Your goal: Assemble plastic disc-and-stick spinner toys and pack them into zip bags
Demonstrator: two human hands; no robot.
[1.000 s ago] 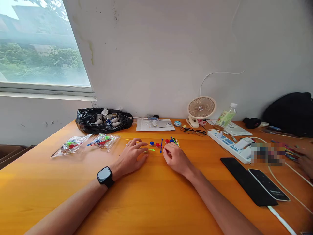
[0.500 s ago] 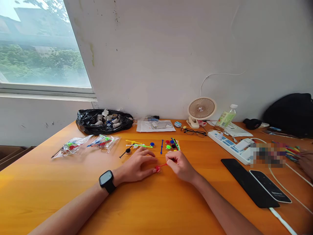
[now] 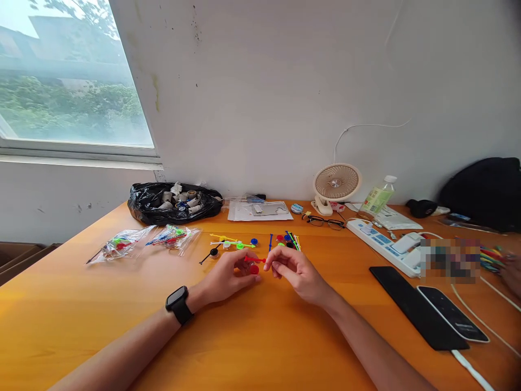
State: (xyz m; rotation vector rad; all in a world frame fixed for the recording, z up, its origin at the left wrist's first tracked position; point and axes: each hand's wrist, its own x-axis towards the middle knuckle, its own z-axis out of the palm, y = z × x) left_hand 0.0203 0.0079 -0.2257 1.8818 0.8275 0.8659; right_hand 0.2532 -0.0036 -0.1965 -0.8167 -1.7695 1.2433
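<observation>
My left hand (image 3: 226,278), with a black watch on its wrist, curls around a red disc (image 3: 254,270) with a red arrow (image 3: 255,260) across it, the disc between thumb and fingers. My right hand (image 3: 299,274) is close to the arrow's right end, fingers loosely bent and apart; whether the index finger touches the arrow I cannot tell. Beyond my left hand lie a black arrow on a disc (image 3: 214,252), a yellow arrow (image 3: 223,237), a green arrow (image 3: 244,245) and a blue disc (image 3: 254,241). A blue arrow (image 3: 271,242) and several small pieces lie behind my right hand.
Two clear bags of parts (image 3: 120,245) lie at left, before a black plastic bag (image 3: 136,203). Along the back are a fan (image 3: 337,183), glasses (image 3: 323,221) and a bottle (image 3: 378,198). A power strip (image 3: 382,247) and phone (image 3: 451,314) sit right. Another person's hand (image 3: 510,274) is at far right.
My right hand has let go of the red arrow and loosened its fingers. The red disc and arrow have moved left and away from me, now within my left hand's fingers.
</observation>
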